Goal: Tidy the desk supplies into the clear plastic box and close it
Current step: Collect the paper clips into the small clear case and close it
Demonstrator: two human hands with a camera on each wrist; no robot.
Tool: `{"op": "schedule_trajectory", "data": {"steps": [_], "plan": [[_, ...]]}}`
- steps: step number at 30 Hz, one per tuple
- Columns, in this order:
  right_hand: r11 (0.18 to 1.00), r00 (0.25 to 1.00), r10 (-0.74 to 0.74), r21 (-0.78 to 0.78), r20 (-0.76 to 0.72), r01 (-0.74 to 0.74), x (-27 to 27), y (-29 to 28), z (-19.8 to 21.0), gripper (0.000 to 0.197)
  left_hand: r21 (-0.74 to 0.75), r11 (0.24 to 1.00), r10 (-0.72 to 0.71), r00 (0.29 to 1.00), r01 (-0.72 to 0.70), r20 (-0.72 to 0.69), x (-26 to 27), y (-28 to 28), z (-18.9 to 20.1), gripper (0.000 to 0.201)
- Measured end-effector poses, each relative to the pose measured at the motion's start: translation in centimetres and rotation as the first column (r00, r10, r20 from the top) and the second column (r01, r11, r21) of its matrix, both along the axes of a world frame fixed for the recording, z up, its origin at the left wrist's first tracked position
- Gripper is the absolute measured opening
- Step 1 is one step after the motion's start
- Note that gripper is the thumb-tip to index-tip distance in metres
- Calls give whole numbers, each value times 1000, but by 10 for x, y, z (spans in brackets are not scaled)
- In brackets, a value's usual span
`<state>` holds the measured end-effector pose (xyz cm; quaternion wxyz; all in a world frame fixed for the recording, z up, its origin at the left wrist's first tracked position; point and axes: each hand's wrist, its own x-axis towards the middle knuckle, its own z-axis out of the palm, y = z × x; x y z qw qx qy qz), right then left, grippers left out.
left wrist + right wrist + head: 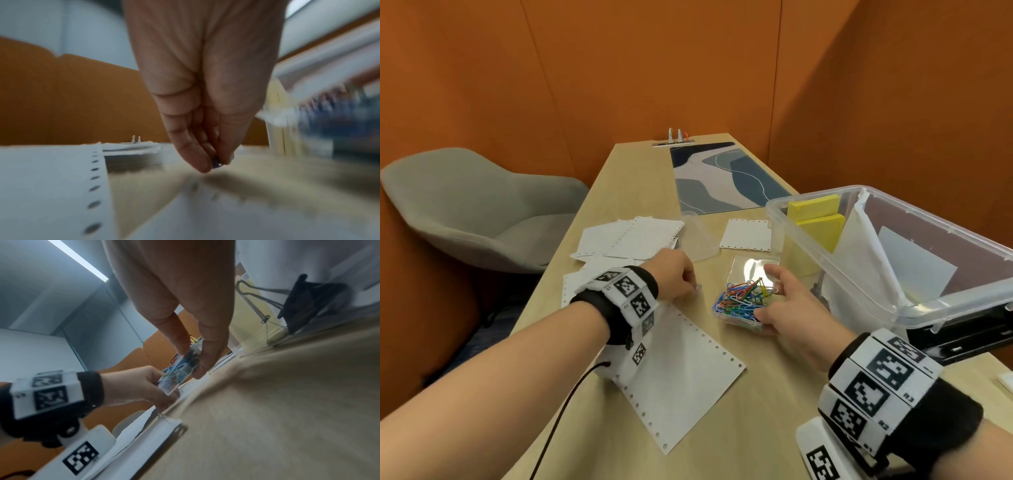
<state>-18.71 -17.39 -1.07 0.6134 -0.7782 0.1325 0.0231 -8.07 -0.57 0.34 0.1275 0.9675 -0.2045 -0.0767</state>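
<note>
Head view: open box (893, 291) at the desk's (774, 394) right edge contains yellow pads (816, 219) and sheets. Beside it, the right hand (787, 311) grasps an open clip case (739, 305) full of clips. The left hand (676, 277) pinches a blue clip (216, 161).

Desk (774, 394): pale wood-grain top, matt, smooth. Loose sheets (681, 370): white paper, matt, punched holes along the edges. Storage box (825, 236): clear plastic, glossy, faintly hazy walls. Small case (746, 322): clear hard plastic, glossy, strong glare on its open lid. Paper clips (743, 296) in the case: wire with a smooth coloured coating. Yellow blocks (816, 214) in the box: look like paper pads, matt. Binder clip (304, 305): matt black body, thin bare-metal wire handles. Desk mat (726, 178): smooth, low sheen. Chair (482, 212): grey, matt shell.
</note>
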Motion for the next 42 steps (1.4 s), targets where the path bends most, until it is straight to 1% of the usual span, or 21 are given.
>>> {"op": "schedule_trajectory", "data": {"steps": [2, 3, 5, 7, 9, 10, 12, 13, 15, 16, 17, 19, 21, 23, 26, 29, 30, 32, 34, 37, 42], "plan": [[1000, 1000, 7, 11, 3, -7, -1, 2, 1, 71, -256, 966, 17, 1000, -20, -12, -6, 3, 13, 13], [1000, 1000, 7, 18, 3, -7, 0, 3, 2, 72, -340, 940, -13, 1000, 11, -3, -13, 1, 21, 10], [999, 1000, 14, 52, -4, -14, 0, 7, 4, 72, -387, 916, -110, 994, 105, 10, -27, -4, 31, 10], [993, 999, 37, 112, -8, -36, -1, 11, 7, 72, -360, 922, -148, 989, 145, 19, -38, -10, 32, 13], [984, 998, 67, 162, 2, -67, -2, 12, 10, 72, -416, 907, -63, 998, 69, 28, -42, -12, 27, 17], [981, 997, 77, 176, 6, -77, -2, 13, 12, 72, -484, 875, 11, 1000, -9, 2, -42, -12, 25, 22], [974, 996, 93, 207, 11, -93, -2, 15, 16, 71, -603, 770, 118, 975, -210, -189, -44, -14, 20, 37], [968, 994, 106, 227, 12, -106, -2, 15, 18, 69, -634, 704, 112, 932, -319, -345, -47, -16, 19, 43], [954, 991, 135, 268, 21, -135, -2, 17, 20, 64, -682, 525, -15, 795, -510, -606, -57, -19, 17, 48], [949, 990, 140, 280, 29, -142, -2, 18, 20, 60, -695, 436, -75, 746, -572, -662, -61, -20, 18, 50], [947, 991, 132, 290, 38, -137, -1, 18, 21, 55, -704, 372, -108, 725, -605, -680, -64, -19, 18, 52], [938, 995, 89, 332, 43, -99, 0, 18, 21, 46, -718, 301, -147, 714, -627, -685, -65, -14, 18, 56], [911, 999, 43, 409, 33, -53, 0, 17, 21, 42, -715, 264, -185, 694, -647, -696, -64, -8, 16, 58], [884, 1000, 13, 467, 16, -19, 0, 18, 22, 42, -709, 272, -222, 675, -651, -704, -65, -3, 17, 51], [851, 1000, -12, 525, 12, 4, 3, 18, 22, 40, -715, 371, -220, 692, -593, -688, -70, 0, 18, 20], [797, 1000, 26, 604, -13, -13, 2, 19, 26, 15, -730, 393, -172, 735, -559, -656, -71, 1, 15, 8], [790, 998, 52, 613, -24, -26, 1, 20, 27, 13, -738, 397, -149, 755, -546, -639, -71, 0, 14, 10], [804, 996, 90, 591, -22, -60, -1, 22, 27, 25, -752, 417, -107, 794, -511, -598, -71, -1, 11, 20], [828, 994, 105, 555, -10, -82, -2, 25, 26, 26, -764, 432, -90, 820, -479, -565, -70, -3, 10, 29], [831, 995, 98, 550, 7, -86, 0, 27, 23, 22, -780, 437, -80, 844, -448, -530, -72, -4, 8, 27], [894, 999, 51, 446, 0, -45, 3, 28, 26, 20, -776, 469, -14, 876, -421, -483, -71, -6, 1, 33]]}}
